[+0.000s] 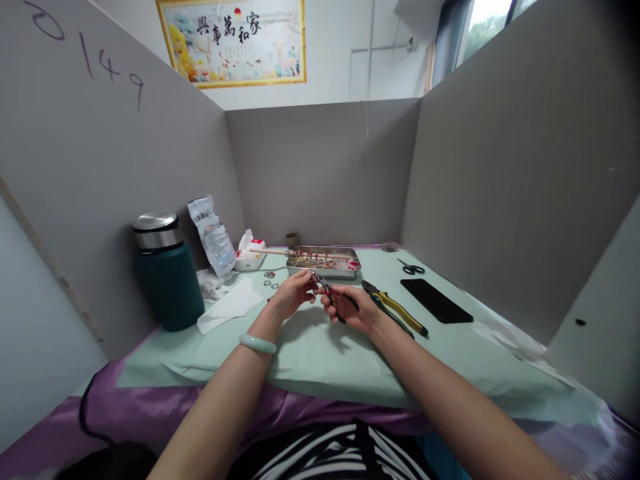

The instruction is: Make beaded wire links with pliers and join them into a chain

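Note:
Over the middle of the table, my right hand (356, 307) is wrapped round small pliers (327, 291) with dark handles, their jaws pointing up and left. My left hand (296, 293), with a pale green bangle (257, 343) on its wrist, pinches at the tip of the jaws. Whatever lies between those fingers is too small to make out. Just behind both hands stands a metal tray (324, 272) of red and gold beads and small pieces. Several small ring-shaped pieces (270, 275) lie on the cloth left of the tray.
Large yellow-and-green pliers (400, 312), a black phone-like slab (436, 300) and scissors (413, 269) lie on the right. A green flask (170, 283), a foil pouch (213, 233), tissues (250, 252) and white paper (235, 303) are on the left. Grey partitions (325, 173) enclose the table.

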Available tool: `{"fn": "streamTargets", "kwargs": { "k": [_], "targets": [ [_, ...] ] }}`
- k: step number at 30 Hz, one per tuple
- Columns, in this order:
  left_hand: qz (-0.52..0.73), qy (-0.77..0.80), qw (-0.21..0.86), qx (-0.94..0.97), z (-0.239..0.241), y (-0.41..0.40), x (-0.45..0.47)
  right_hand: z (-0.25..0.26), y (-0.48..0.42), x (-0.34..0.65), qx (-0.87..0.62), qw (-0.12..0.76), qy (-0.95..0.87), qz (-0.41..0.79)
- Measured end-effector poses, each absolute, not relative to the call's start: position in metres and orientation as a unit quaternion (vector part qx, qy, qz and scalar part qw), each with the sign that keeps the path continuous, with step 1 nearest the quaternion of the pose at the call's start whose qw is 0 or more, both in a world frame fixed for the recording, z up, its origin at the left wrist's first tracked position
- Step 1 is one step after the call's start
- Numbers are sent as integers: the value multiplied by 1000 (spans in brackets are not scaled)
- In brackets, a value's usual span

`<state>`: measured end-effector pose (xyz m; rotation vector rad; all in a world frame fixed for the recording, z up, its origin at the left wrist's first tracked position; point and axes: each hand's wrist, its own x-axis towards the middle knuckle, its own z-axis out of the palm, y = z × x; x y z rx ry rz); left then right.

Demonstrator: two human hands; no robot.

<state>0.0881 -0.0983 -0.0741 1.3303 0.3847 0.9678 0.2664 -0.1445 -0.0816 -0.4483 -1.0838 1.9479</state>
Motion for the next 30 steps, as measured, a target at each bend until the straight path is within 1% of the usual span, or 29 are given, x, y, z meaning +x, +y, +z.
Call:
{"fn": "streamTargets", "kwargs": {
  "k": [11, 18, 26, 30],
  "targets": [
    [449, 220, 602, 623, -75, -98, 90, -81, -148, 263, -199, 437, -475, 737],
    [494, 276, 511, 647, -76, -97, 93, -83, -149, 259, -239, 474, -506, 680],
    [504, 304, 447, 674, -76, -96, 94, -86, -148, 249, -347, 517, -584, 521],
    [508, 307, 425, 683, -77, -95, 94, -90, -145, 247, -392, 521, -644, 400]
  ]
}}
